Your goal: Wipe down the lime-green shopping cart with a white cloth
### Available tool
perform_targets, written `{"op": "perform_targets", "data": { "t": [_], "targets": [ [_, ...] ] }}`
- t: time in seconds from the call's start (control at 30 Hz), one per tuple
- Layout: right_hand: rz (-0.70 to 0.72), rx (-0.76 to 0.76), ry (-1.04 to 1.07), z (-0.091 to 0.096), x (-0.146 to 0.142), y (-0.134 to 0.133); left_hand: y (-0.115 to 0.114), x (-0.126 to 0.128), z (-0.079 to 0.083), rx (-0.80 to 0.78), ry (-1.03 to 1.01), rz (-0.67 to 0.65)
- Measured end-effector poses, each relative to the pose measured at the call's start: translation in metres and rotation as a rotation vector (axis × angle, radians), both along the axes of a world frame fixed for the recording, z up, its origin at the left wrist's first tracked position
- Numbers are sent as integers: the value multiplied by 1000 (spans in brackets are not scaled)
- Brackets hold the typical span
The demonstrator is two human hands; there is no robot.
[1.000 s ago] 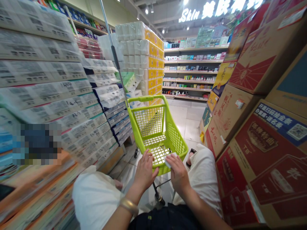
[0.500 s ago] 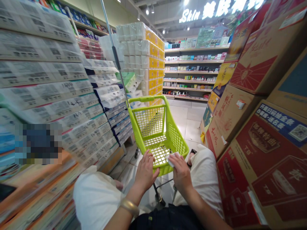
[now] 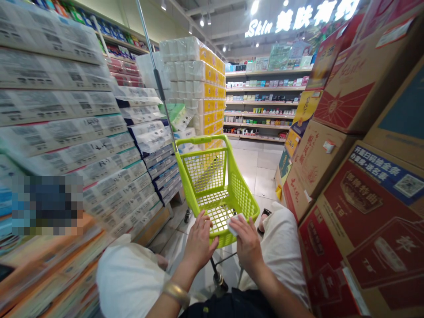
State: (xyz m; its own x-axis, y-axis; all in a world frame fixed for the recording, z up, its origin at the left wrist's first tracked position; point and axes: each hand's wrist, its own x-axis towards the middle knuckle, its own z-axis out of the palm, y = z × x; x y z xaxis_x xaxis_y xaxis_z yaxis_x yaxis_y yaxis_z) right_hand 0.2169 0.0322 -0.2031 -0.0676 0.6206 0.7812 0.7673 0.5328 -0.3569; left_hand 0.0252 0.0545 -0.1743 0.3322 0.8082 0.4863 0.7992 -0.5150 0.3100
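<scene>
A lime-green shopping cart (image 3: 243,190) with a lattice plastic basket stands between my knees. My left hand (image 3: 199,242) grips the near left part of its rim, fingers over the edge and thumb on the outside. My right hand (image 3: 248,243) is closed on a crumpled white tissue (image 3: 233,224), pressed to the near rim at the right. Part of the tissue is hidden under those fingers. The basket holds no goods that I can see. A thin metal pole (image 3: 145,35) with a dark grip rises from the cart's far left corner.
Stacked tissue packs (image 3: 73,104) line the left side, and yellow-and-white paper rolls (image 3: 202,88) are piled beyond the cart. Liquor cartons (image 3: 374,194) rise close on the right. Stocked shelves (image 3: 265,88) stand at the back, past a tiled floor (image 3: 247,154).
The view has shifted slightly, so the cart and shelves sit a little lower in the picture. Both hands keep their places on the rim, the right one still with the tissue.
</scene>
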Motion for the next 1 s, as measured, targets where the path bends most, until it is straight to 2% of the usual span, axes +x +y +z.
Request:
{"op": "perform_targets", "data": {
  "t": [0.07, 0.13, 0.3, 0.37, 0.57, 0.63, 0.77, 0.83, 1.0],
  "targets": [
    [130, -2, -75, 3, -14, -4, 0, -1, -1, 0, 1, -4],
    [154, -3, -92, 4, -14, -5, 1, -2, -1, 6, -2, -11],
    [-65, -7, 2, 0, 23, 4, 0, -5, -1, 9, -1, -17],
    [-97, 7, 24, -2, 23, 5, 0, -5, 0, 7, 2, -15],
    [156, 58, -64, 0, -18, -5, 0, -5, -1, 22, 6, -27],
    [155, 54, -51, 0, -13, -3, 0, -6, -2, 25, 3, -31],
    [6, 57, 38, -2, 14, 4, 0, -6, -2, 20, -16, -24],
    [-23, 59, 51, -3, 15, 5, 0, -6, -2, 13, -21, -22],
    [155, 43, -26, -1, -12, -3, 2, -7, -4, 13, -22, -31]
  ]
}}
